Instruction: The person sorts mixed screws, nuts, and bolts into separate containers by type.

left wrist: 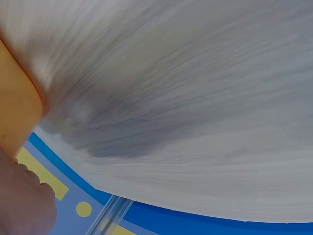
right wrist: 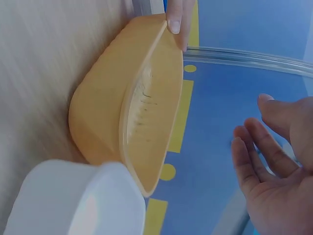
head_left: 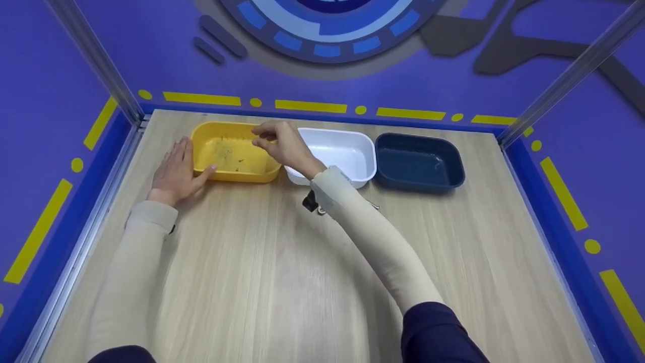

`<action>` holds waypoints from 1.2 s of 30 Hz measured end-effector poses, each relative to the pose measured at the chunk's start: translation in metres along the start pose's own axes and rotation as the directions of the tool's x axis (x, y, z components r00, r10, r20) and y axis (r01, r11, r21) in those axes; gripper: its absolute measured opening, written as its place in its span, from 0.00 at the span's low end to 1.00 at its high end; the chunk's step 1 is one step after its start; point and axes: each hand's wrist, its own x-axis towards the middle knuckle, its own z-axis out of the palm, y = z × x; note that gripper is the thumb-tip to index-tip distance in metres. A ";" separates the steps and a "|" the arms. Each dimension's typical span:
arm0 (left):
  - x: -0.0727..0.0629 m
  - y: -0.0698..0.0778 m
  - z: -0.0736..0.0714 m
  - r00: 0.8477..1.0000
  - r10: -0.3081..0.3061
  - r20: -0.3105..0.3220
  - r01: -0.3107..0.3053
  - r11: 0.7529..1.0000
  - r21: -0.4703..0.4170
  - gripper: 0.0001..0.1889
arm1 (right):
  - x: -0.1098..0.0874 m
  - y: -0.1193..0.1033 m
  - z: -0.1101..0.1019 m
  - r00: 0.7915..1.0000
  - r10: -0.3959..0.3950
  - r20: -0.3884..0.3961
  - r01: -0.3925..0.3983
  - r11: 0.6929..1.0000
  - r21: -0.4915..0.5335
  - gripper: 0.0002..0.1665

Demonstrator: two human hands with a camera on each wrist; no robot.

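My left hand [head_left: 175,169] rests against the left side of a yellow tub [head_left: 237,176], with its thumb over the front rim and the other fingers stretched along the outside. Several small dark thin pieces [head_left: 240,161] lie on the tub's floor, too small to identify. Above the tub's right end hovers my right hand [head_left: 287,143], fingers loosely bent and the thumb apart from them. The right wrist view shows nothing held in that hand [right wrist: 279,161]. Beside the yellow tub stands a white tub [head_left: 347,156], partly hidden by my right hand and wrist.
A dark navy tub [head_left: 418,184] stands right of the white one. Beneath my right forearm, a black object [head_left: 310,201] and a small metal ring [head_left: 321,210] show on the wooden table [head_left: 252,282]; other metal pieces are partly hidden. Blue-purple panels [head_left: 302,85] wall the table's back and sides.
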 end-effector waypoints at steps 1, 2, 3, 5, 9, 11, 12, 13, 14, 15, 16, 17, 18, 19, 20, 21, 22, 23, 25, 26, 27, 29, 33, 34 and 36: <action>0.000 0.000 0.000 1.000 0.003 -0.002 -0.003 1.000 0.006 0.59 | -0.002 0.001 -0.002 1.000 -0.007 0.001 0.007 1.000 -0.001 0.17; 0.000 0.000 0.000 1.000 0.006 -0.003 -0.006 1.000 0.010 0.59 | -0.005 0.002 -0.004 1.000 -0.011 0.004 0.011 1.000 0.000 0.17; 0.001 0.000 -0.001 1.000 0.010 -0.005 -0.010 1.000 0.013 0.58 | -0.007 0.002 -0.005 1.000 -0.020 0.007 0.020 1.000 -0.001 0.17; 0.001 0.001 -0.003 1.000 0.014 -0.007 -0.014 1.000 0.020 0.58 | -0.012 0.004 -0.009 0.999 -0.036 0.014 0.036 0.999 0.003 0.18; 0.001 0.003 -0.007 1.000 0.014 -0.003 -0.014 0.999 0.029 0.58 | -0.024 0.006 -0.018 0.996 -0.088 0.012 0.088 0.996 0.009 0.18; 0.000 0.004 -0.008 1.000 0.004 0.002 -0.004 0.999 0.031 0.58 | -0.030 0.008 -0.022 0.994 -0.113 0.007 0.113 0.994 0.013 0.18; 0.000 0.005 -0.008 1.000 0.001 0.001 -0.001 0.999 0.033 0.59 | -0.032 0.009 -0.024 0.992 -0.123 0.004 0.123 0.992 0.014 0.18; 0.000 0.005 -0.008 1.000 -0.003 -0.002 0.003 0.999 0.034 0.59 | -0.035 0.011 -0.027 0.991 -0.136 0.002 0.136 0.991 0.013 0.18; 0.000 0.006 -0.008 1.000 -0.002 -0.010 0.002 0.999 0.037 0.59 | -0.038 0.013 -0.029 0.989 -0.147 0.000 0.147 0.989 0.012 0.18; 0.001 0.007 -0.008 1.000 0.000 -0.019 0.001 0.999 0.038 0.60 | -0.041 0.015 -0.030 0.988 -0.155 -0.002 0.155 0.988 0.011 0.17; 0.002 0.008 -0.007 1.000 0.008 -0.030 -0.007 0.999 0.040 0.60 | -0.044 0.017 -0.032 0.986 -0.167 -0.004 0.167 0.986 0.013 0.17; 0.002 0.010 -0.007 0.999 0.019 -0.040 -0.017 0.999 0.043 0.60 | -0.048 0.020 -0.034 0.984 -0.176 -0.006 0.176 0.984 0.017 0.17; 0.004 0.012 -0.006 0.998 0.030 -0.047 -0.027 0.999 0.046 0.59 | -0.051 0.023 -0.035 0.982 -0.186 -0.010 0.186 0.982 0.018 0.17; 0.004 0.015 -0.006 0.998 0.041 -0.050 -0.038 0.998 0.048 0.59 | -0.054 0.025 -0.037 0.981 -0.195 -0.013 0.196 0.980 0.019 0.16; 0.005 0.018 -0.005 0.998 0.050 -0.049 -0.048 0.998 0.051 0.59 | -0.058 0.028 -0.038 0.980 -0.200 -0.016 0.201 0.979 0.021 0.16; 0.005 0.022 -0.005 0.997 0.060 -0.043 -0.057 0.997 0.049 0.58 | -0.061 0.032 -0.040 0.979 -0.201 -0.021 0.202 0.979 0.024 0.16; 0.006 0.025 -0.004 0.997 0.069 -0.039 -0.067 0.997 0.046 0.57 | -0.065 0.034 -0.041 0.980 -0.199 -0.024 0.200 0.979 0.030 0.16; 0.006 0.028 -0.003 0.996 0.076 -0.036 -0.075 0.996 0.042 0.57 | -0.069 0.037 -0.043 0.981 -0.194 -0.028 0.194 0.980 0.031 0.16; 0.006 0.035 -0.001 0.995 0.090 -0.036 -0.089 0.996 0.030 0.55 | -0.076 0.043 -0.045 0.983 -0.182 -0.035 0.183 0.983 0.032 0.16; 0.006 0.038 0.000 0.994 0.098 -0.040 -0.097 0.995 0.022 0.55 | -0.080 0.046 -0.047 0.984 -0.174 -0.038 0.175 0.984 0.033 0.16; 0.006 0.041 0.001 0.993 0.106 -0.047 -0.105 0.994 0.012 0.54 | -0.084 0.049 -0.048 0.985 -0.169 -0.043 0.170 0.985 0.036 0.16; 0.007 0.046 0.004 0.991 0.118 -0.066 -0.118 0.993 -0.005 0.54 | -0.092 0.054 -0.049 0.985 -0.162 -0.051 0.164 0.986 0.032 0.17; 0.009 0.056 0.007 0.986 0.136 -0.094 -0.139 0.990 -0.020 0.53 | -0.107 0.067 -0.051 0.987 -0.149 -0.064 0.149 0.989 0.002 0.17; 0.009 0.058 0.008 0.985 0.142 -0.100 -0.145 0.989 -0.020 0.53 | -0.110 0.070 -0.051 0.987 -0.145 -0.066 0.145 0.989 -0.004 0.17; 0.009 0.064 0.011 0.982 0.154 -0.105 -0.156 0.988 -0.014 0.53 | -0.116 0.077 -0.051 0.988 -0.136 -0.068 0.136 0.991 -0.006 0.17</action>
